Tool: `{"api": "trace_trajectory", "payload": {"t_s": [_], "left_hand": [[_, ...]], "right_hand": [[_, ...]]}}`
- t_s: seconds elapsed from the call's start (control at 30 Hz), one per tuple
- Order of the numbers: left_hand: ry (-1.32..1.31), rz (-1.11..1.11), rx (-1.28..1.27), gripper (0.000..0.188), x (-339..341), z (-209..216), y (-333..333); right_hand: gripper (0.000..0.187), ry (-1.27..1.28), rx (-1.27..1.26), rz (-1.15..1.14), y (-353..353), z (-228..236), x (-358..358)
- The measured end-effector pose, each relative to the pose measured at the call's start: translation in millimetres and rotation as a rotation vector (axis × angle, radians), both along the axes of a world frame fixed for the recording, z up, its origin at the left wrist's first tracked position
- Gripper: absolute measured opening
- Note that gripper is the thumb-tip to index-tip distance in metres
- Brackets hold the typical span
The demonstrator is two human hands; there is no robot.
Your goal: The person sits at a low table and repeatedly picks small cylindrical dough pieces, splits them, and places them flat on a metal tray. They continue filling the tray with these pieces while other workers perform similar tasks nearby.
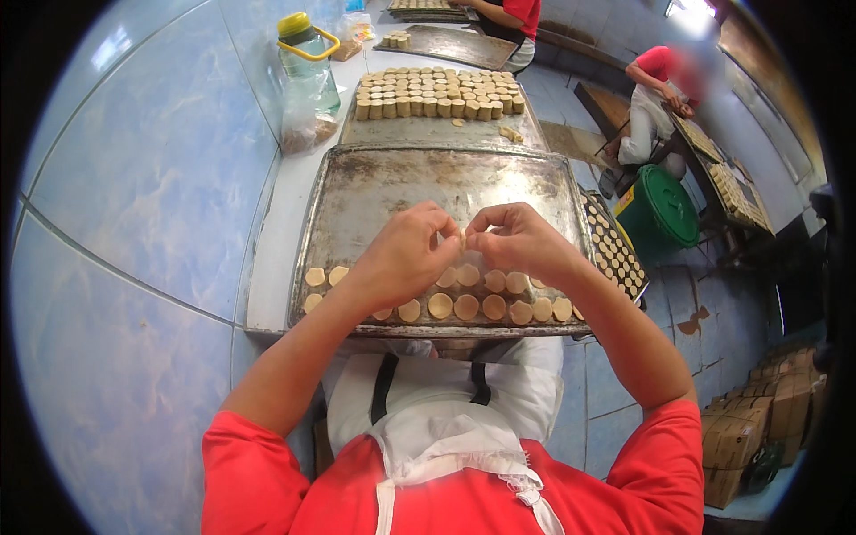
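Observation:
Above the middle of a worn metal baking tray (pixel 392 183), my left hand (pixel 412 248) and my right hand (pixel 517 236) meet, thumbs and fingers pinched together. Between the fingertips is a small pale piece of dough (pixel 463 239), mostly hidden by the fingers. Flat round dough discs (pixel 440 306) lie in two rows along the tray's near edge, some covered by my forearms and hands. Just beyond this tray, a second tray (pixel 392 134) carries a block of upright dough cylinders (pixel 437 94), with a few loose scraps (pixel 511 134) in front of them.
A jug with a yellow lid (pixel 308 62) and a plastic bag (pixel 308 132) stand by the tiled wall at left. To the right are a disc-filled tray (pixel 613 250), a green lidded bin (pixel 669 209) and cardboard boxes (pixel 736 437). Two people in red work farther off.

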State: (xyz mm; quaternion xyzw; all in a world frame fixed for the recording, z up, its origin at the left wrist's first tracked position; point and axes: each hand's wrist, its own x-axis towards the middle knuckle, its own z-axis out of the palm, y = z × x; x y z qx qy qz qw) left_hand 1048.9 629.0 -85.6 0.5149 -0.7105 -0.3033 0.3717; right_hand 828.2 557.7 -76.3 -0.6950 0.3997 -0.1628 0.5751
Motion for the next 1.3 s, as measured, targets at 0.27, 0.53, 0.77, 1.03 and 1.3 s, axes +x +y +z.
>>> {"api": "trace_trajectory", "payload": {"t_s": [0.27,0.53,0.77,1.03,1.3], "left_hand": [[-0.020,-0.009,0.011,0.019,0.3,1.3,-0.2],[-0.192,-0.061,-0.111,0.020,4.2,-10.0,-9.1],[-0.302,0.138,-0.072,0.015,34.3,-19.6,-10.4],[-0.297,0.068,-0.191,0.024,19.4,-29.5,-9.0],[-0.344,0.056,-0.154,0.025,41.7,-22.9,-3.2]], "right_hand": [[0.017,-0.047,-0.110,0.052,4.8,0.0,1.2],[0.023,0.010,-0.178,0.072,-7.5,10.6,-7.0],[0.030,0.442,-0.763,0.136,3.1,0.0,1.9],[0.030,0.522,-0.673,0.091,-4.6,6.9,-1.3],[0.035,-0.016,-0.050,-0.017,-15.1,0.8,-3.3]]}}
